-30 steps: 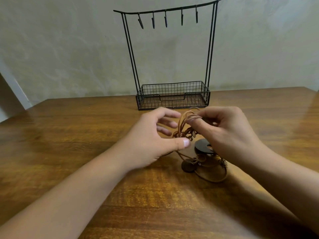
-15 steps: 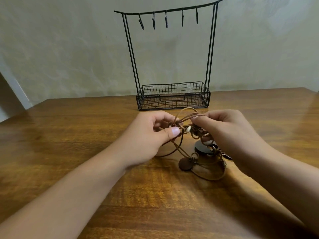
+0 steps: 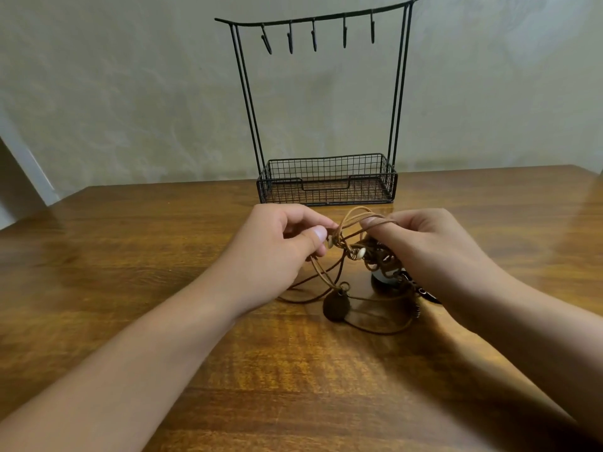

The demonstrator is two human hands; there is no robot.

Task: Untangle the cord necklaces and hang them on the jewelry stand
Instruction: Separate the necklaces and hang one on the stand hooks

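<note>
Our left hand pinches a strand of the cords between thumb and curled fingers. The tangle hangs between our hands, its loops arching just above our fingertips and its lower strands trailing onto the desk below. A brown pendant lies on the desk beneath the knot. Our right hand grips the bunched cords, one loop over its forefinger. Beyond both hands stands the stand, its hooks bare.
</note>
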